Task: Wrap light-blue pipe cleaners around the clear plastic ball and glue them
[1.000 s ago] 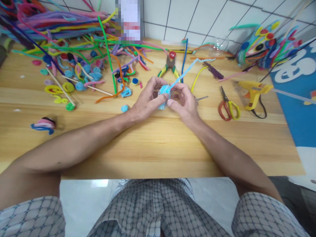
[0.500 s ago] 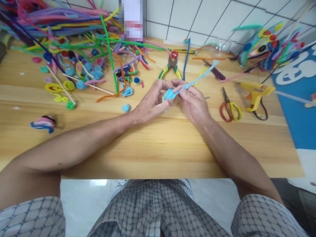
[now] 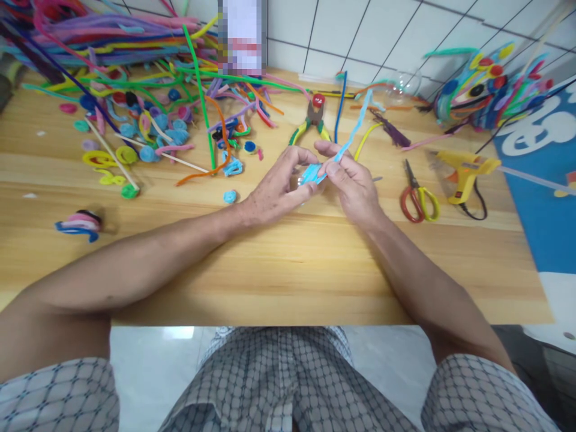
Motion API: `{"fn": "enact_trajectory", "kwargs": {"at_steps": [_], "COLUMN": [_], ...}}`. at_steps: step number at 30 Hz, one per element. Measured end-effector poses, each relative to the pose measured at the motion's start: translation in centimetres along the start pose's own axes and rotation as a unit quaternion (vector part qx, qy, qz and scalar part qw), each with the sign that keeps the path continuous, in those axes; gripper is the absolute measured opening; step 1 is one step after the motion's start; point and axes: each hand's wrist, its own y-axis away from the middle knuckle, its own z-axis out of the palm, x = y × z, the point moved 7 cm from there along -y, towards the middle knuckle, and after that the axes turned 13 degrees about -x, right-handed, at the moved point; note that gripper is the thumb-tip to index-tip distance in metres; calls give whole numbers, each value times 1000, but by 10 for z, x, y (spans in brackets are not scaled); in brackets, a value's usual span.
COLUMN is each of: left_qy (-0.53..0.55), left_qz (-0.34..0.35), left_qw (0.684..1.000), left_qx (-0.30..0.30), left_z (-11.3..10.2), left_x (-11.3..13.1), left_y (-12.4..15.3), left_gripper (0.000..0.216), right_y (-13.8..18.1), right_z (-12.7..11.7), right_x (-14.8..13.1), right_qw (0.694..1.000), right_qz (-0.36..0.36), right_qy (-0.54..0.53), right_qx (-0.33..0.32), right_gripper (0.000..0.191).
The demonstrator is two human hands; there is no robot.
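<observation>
Between my hands is a light-blue pipe cleaner (image 3: 355,129), its near part folded into a flat bundle and its loose end sticking up and away to the right. My left hand (image 3: 276,183) pinches the folded bundle between thumb and fingers. With thumb and index finger, my right hand (image 3: 353,180) grips the pipe cleaner where the loose end leaves the bundle. Just beyond the hands lie pliers (image 3: 315,117) with green and yellow handles and a red round piece on the jaws. A yellow pipe cleaner (image 3: 365,139) lies behind my right hand.
Scissors (image 3: 419,195) and a yellow glue gun (image 3: 468,171) lie to the right. Coloured pipe cleaners (image 3: 112,48) heap at the back left, with coiled pieces and sticks before them. Finished colourful pieces (image 3: 488,90) stand back right. A small striped piece (image 3: 80,224) lies front left.
The pipe cleaner's loose end has swung up and to the left, now standing steeper. My right hand has turned slightly with it; my left hand stays almost where it was.
</observation>
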Motion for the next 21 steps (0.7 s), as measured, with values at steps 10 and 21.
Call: {"fn": "enact_trajectory", "kwargs": {"at_steps": [10,21], "left_qy": [-13,-21], "left_qz": [4,22], "left_qw": [1000,999], "left_qx": [-3,-18], "left_z": [-2,0], "left_x": [3,7], "left_y": [0,2], "left_gripper": [55,45], "right_y": [2,2], "right_z": [-3,11], "right_x": [21,19], "right_qw": [996,978], "right_qz": [29,87], "right_qy": [-82,-186], "right_qx": [37,46], "right_gripper": [47,52]}}
